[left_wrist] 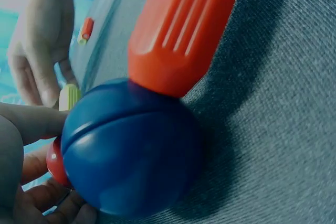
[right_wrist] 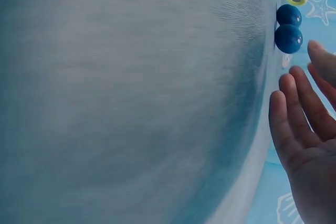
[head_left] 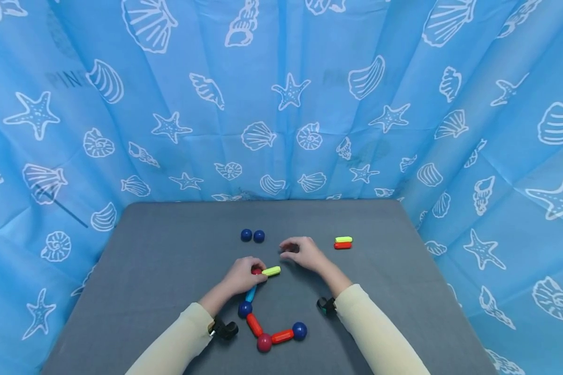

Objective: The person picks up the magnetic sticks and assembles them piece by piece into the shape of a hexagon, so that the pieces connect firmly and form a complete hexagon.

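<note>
My left hand (head_left: pixel 241 275) grips a red ball (head_left: pixel 256 271) between thumb and fingers. From that ball a yellow-green rod (head_left: pixel 271 271) sticks out to the right. A light blue rod (head_left: pixel 251 294) runs from under the hand to a blue ball (head_left: pixel 245 309). The chain goes on through a red rod (head_left: pixel 254 325), a second red ball (head_left: pixel 265 342) and another red rod (head_left: pixel 282 336), ending at a blue ball (head_left: pixel 300 330). Just right of the yellow-green rod, my right hand (head_left: pixel 307 254) hovers with loosely bent fingers and nothing in them. The right wrist view shows its fingers (right_wrist: pixel 296 103) apart.
Two loose blue balls (head_left: pixel 246 235) lie side by side farther back on the grey table (head_left: pixel 178 234). To the right, a loose yellow-green rod (head_left: pixel 343 239) lies against a red rod (head_left: pixel 342 246). A blue shell-patterned curtain (head_left: pixel 281 125) hangs behind the table and along its sides.
</note>
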A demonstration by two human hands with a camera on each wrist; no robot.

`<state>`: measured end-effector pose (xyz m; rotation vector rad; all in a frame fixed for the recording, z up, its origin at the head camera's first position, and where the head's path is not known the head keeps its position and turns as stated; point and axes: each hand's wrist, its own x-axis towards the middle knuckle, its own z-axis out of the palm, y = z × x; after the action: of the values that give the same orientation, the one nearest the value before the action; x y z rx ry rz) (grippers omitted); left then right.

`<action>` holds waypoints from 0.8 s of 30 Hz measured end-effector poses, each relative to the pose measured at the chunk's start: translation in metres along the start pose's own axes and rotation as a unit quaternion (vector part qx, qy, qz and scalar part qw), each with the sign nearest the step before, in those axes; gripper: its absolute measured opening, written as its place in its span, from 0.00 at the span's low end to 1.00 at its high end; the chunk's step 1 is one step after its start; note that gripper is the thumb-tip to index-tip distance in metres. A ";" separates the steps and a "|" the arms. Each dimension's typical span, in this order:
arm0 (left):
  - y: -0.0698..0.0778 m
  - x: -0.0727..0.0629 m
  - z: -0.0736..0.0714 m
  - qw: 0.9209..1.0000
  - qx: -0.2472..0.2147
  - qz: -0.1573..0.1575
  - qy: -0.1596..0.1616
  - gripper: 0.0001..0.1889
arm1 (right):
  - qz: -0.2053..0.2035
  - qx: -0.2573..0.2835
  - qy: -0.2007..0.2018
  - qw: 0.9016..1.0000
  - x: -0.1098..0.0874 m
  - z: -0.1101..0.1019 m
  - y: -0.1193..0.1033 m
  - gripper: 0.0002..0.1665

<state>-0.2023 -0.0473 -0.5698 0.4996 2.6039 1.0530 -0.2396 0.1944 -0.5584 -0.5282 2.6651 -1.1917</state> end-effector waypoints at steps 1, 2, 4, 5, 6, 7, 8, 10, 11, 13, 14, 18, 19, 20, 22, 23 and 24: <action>0.000 0.000 0.000 1.000 -0.002 -0.002 0.000 0.06 | 0.001 0.001 0.003 1.000 0.004 0.000 0.000 0.19; 0.000 0.000 0.000 1.000 -0.004 -0.003 0.000 0.06 | 0.000 0.004 0.007 1.000 0.009 0.000 -0.001 0.20; 0.000 0.000 0.000 1.000 -0.008 -0.006 -0.001 0.06 | 0.004 0.009 0.009 1.000 0.018 -0.001 -0.002 0.23; 0.000 -0.001 0.000 1.000 -0.008 -0.007 -0.001 0.06 | 0.006 0.012 0.010 1.000 0.022 -0.001 -0.002 0.24; 0.000 -0.001 0.000 1.000 -0.008 -0.009 -0.001 0.06 | 0.007 0.015 0.011 1.000 0.027 -0.001 -0.003 0.25; 0.001 -0.001 0.000 1.000 -0.008 -0.009 -0.002 0.06 | 0.006 0.015 0.011 1.000 0.031 0.000 -0.003 0.25; 0.001 -0.001 0.000 1.000 -0.009 -0.009 -0.003 0.06 | 0.004 0.013 0.011 1.000 0.034 0.000 -0.004 0.26; 0.002 -0.001 0.000 1.000 -0.008 -0.007 -0.005 0.07 | -0.001 0.005 0.007 1.000 0.041 0.001 -0.006 0.27; 0.002 -0.001 0.000 1.000 -0.006 -0.007 -0.006 0.07 | -0.006 -0.001 0.005 1.000 0.045 0.002 -0.006 0.27; 0.001 -0.001 0.001 1.000 -0.010 -0.007 -0.007 0.08 | -0.026 -0.015 0.003 1.000 0.053 0.005 -0.007 0.28; 0.000 -0.001 0.001 1.000 -0.010 -0.007 -0.006 0.08 | -0.035 -0.020 -0.001 0.999 0.057 0.006 -0.008 0.29; 0.000 -0.001 0.000 1.000 -0.014 -0.011 0.001 0.07 | -0.065 -0.035 -0.026 0.997 0.068 0.012 -0.010 0.32; 0.000 -0.001 0.000 1.000 -0.013 -0.011 0.003 0.07 | -0.068 -0.038 -0.032 0.996 0.070 0.013 -0.011 0.32; 0.000 -0.001 0.001 1.000 -0.012 -0.011 0.004 0.07 | -0.070 -0.042 -0.038 0.996 0.071 0.014 -0.011 0.32; 0.000 -0.001 0.001 1.000 -0.012 -0.010 0.004 0.07 | -0.071 -0.048 -0.042 0.995 0.072 0.015 -0.012 0.31; -0.001 -0.001 0.002 1.000 -0.012 -0.010 0.004 0.07 | -0.070 -0.052 -0.041 0.995 0.072 0.017 -0.012 0.29; -0.001 0.000 0.003 1.000 -0.011 -0.010 0.004 0.07 | -0.068 -0.055 -0.039 0.995 0.072 0.018 -0.012 0.28</action>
<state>-0.2012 -0.0466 -0.5723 0.4634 2.5961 1.0797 -0.2977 0.1471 -0.5626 -0.7674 2.6772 -1.0379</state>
